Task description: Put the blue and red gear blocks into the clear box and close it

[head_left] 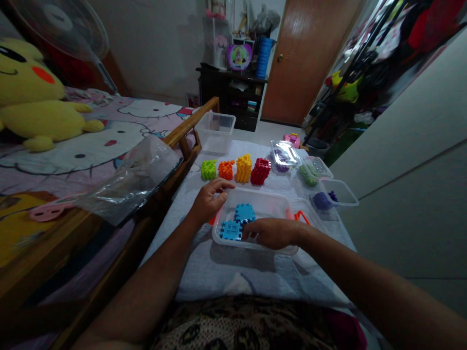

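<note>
A clear plastic box with orange handles stands on the cloth-covered table before me. Inside its left half lie blue interlocking blocks: one flat square piece towards the back, and one with a window pattern nearer me. My left hand is closed on the box's far left corner, its fingers bent over the rim. My right hand reaches down into the box, fingers bent together at the right edge of the window-patterned block; the fingertips are partly hidden.
Behind the box stand stacks of green, orange, yellow and red blocks. Tubs with purple and green pieces are at right. An empty clear bin stands at the far left, beside a wooden bed rail.
</note>
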`<state>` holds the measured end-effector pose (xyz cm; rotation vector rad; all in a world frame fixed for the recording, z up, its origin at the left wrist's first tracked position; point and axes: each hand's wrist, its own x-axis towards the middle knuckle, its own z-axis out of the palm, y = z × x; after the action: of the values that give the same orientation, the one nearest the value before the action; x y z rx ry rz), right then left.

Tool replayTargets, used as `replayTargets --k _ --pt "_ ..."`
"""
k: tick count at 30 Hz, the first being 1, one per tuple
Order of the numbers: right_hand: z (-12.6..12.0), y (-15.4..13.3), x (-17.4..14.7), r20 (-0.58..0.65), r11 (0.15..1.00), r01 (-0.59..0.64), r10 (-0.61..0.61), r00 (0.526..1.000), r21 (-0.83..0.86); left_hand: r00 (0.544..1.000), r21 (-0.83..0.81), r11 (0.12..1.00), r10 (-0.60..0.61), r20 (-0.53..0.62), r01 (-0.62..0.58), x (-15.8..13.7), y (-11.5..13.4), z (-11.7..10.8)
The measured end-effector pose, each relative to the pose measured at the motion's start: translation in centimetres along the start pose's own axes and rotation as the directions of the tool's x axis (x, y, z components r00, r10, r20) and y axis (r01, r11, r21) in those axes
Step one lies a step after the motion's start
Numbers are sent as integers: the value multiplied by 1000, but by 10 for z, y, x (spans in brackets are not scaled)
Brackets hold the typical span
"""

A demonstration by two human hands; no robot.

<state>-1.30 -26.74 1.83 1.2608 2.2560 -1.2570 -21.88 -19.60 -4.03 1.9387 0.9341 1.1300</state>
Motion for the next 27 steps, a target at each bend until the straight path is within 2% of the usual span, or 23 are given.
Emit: replayTargets --k 5,7,9,12,15,24,27 --pt "-8 4 -9 -21 998 22 -21 1000 67 1000 4 1000 -6 -2 6 0 0 0" --pt "-15 5 -13 -31 998 -26 28 999 61 1000 -1 1000 -2 -1 2 0 1 0" --pt "-21 4 -15 -80 994 -108 107 991 -14 1000 -8 1000 -1 1 1 0 1 1" --pt "-25 1 -10 -175 948 -214 175 969 -237 1000 -7 1000 -5 -1 5 1 2 1" --pt "-20 -4 1 -165 911 -224 177 970 -345 1000 1 1000 -8 -2 8 1 2 1" --pt "-14 -2 9 -163 963 -206 178 970 -176 1000 5 1000 10 -2 -10 0 2 0" --pt "-9 -1 7 -192 947 -237 196 962 -216 1000 -8 1000 9 -2 -9 0 2 0"
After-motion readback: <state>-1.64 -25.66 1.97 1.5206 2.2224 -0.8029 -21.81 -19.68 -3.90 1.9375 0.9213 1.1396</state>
